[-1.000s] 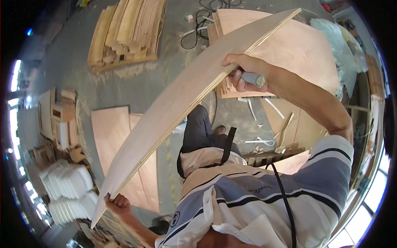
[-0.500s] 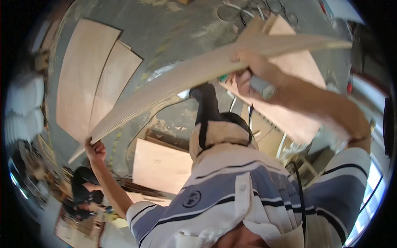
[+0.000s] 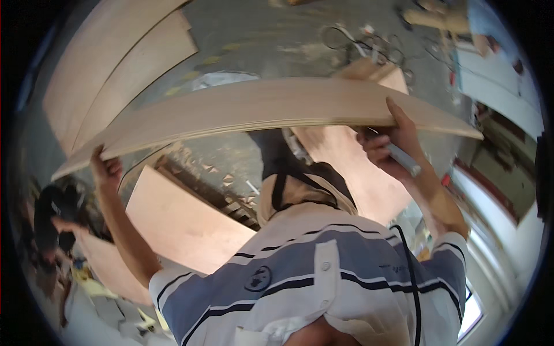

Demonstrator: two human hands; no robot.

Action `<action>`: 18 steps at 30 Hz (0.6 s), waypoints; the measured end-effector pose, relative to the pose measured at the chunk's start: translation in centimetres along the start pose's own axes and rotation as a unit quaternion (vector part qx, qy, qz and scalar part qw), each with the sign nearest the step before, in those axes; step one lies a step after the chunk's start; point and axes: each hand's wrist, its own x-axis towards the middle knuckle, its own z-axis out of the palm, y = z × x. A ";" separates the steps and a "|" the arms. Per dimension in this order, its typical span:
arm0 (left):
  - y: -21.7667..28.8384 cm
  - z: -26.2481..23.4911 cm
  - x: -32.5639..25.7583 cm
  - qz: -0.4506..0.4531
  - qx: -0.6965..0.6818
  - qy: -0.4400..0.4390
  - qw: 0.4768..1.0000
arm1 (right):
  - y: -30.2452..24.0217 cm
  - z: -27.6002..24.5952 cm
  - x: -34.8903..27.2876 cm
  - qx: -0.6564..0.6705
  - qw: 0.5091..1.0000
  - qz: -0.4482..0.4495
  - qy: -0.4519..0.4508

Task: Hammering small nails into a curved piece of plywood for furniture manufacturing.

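Wooden panel [image 3: 259, 104] pinched near both ends

The panel spans the frame's middle, from left to right. At left, my left hand [image 3: 107, 170] pinches its lower edge, thumb on top. At right, my right hand [image 3: 404, 138] clamps that edge inward of the tip, thumb over the face, fingers below, also clutching a grey cylinder [image 3: 405, 160].

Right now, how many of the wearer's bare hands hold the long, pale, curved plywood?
2: the left hand near the plywood's left end, and the right hand toward its right end, also holding a grey cylinder. Both are visible.
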 end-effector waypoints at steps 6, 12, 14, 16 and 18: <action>-2.3 -2.6 -2.0 0.033 -0.001 0.038 0.999 | 0.5 -8.0 -3.6 0.016 0.997 -0.069 0.001; -6.9 -7.4 -0.6 0.015 -0.011 0.070 0.997 | -0.1 -15.5 -4.2 -0.046 0.980 -0.179 0.074; -9.2 -9.0 -0.8 0.010 0.006 0.076 0.997 | 0.7 -17.2 -5.7 -0.012 0.974 -0.209 0.089; -11.9 -8.6 -3.0 0.013 0.015 0.070 0.997 | 1.8 -20.7 -5.8 -0.003 0.976 -0.194 0.102; -13.5 -8.7 -4.3 0.027 -0.001 0.044 0.999 | 2.7 -21.8 -5.4 -0.007 0.978 -0.185 0.094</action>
